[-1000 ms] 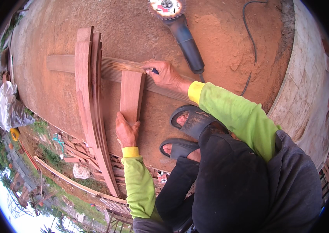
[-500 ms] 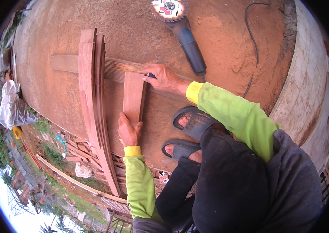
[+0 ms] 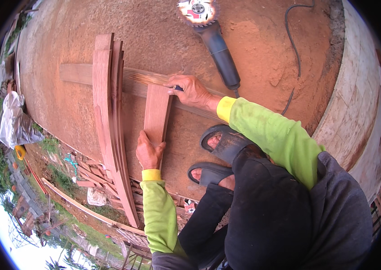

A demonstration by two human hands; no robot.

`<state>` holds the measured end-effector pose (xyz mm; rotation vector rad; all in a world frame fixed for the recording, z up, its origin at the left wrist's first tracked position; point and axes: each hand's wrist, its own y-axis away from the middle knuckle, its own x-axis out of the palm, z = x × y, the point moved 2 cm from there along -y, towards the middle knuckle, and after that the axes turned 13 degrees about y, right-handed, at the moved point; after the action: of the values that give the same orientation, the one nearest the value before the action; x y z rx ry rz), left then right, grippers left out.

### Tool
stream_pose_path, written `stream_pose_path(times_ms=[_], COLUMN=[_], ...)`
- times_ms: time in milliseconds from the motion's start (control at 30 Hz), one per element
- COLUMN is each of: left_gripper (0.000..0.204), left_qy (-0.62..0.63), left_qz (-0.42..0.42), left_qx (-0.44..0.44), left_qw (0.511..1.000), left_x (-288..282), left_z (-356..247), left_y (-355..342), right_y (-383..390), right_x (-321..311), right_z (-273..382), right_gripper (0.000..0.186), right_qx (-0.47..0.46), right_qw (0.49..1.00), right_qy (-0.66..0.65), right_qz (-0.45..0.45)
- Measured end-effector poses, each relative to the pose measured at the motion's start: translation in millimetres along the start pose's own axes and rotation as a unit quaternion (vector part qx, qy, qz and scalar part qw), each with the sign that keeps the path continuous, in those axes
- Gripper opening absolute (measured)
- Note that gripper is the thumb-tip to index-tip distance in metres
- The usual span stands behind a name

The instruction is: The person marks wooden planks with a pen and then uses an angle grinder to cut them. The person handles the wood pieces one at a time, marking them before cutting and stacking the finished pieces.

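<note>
My left hand [image 3: 150,150] is closed around the near end of a short reddish wooden board [image 3: 156,112], thumb on one edge and fingers on the other. The board's far end lies over a long weathered plank [image 3: 135,81] on the ground. At that far end my right hand [image 3: 192,93] pinches a short dark pencil [image 3: 178,88], its fingertips touching the board's corner. To the left, a stack of long reddish boards [image 3: 103,94] lies across the same plank.
An angle grinder [image 3: 219,54] with a toothed disc lies beyond my right hand. Its black cable [image 3: 292,40] runs along the dusty ground at right. My sandalled feet [image 3: 217,173] are close to the short board. Wood offcuts [image 3: 103,180] are heaped at lower left.
</note>
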<state>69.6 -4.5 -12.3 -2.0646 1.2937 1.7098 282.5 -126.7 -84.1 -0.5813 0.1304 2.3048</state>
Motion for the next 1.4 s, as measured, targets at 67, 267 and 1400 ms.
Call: stream_pose_path(times_ms=[67,267,1400], left_gripper=[0.059,0.066,0.070], left_qy=[0.009,0.000,0.013], left_qz=[-0.019,-0.023,0.009], left_qx=[0.004,0.022,0.018], left_qw=[1.000,0.999,1.000], left_x=[-0.3,-3.7,2.5], left_z=[-3.2,-2.9,2.2], left_y=[-0.8,5.6,1.1], right_y=[1.3,4.0,-4.1], right_x=[2.0,2.1,-16.3], right_z=[-2.0,4.1,1.3], right_gripper=[0.021,0.022,0.026], right_qx=[-0.005,0.021,-0.013], right_qw=[1.000,0.999,0.999], right_qy=[-0.005,-0.026,-0.021], right_qz=[-0.015,-0.017,0.048])
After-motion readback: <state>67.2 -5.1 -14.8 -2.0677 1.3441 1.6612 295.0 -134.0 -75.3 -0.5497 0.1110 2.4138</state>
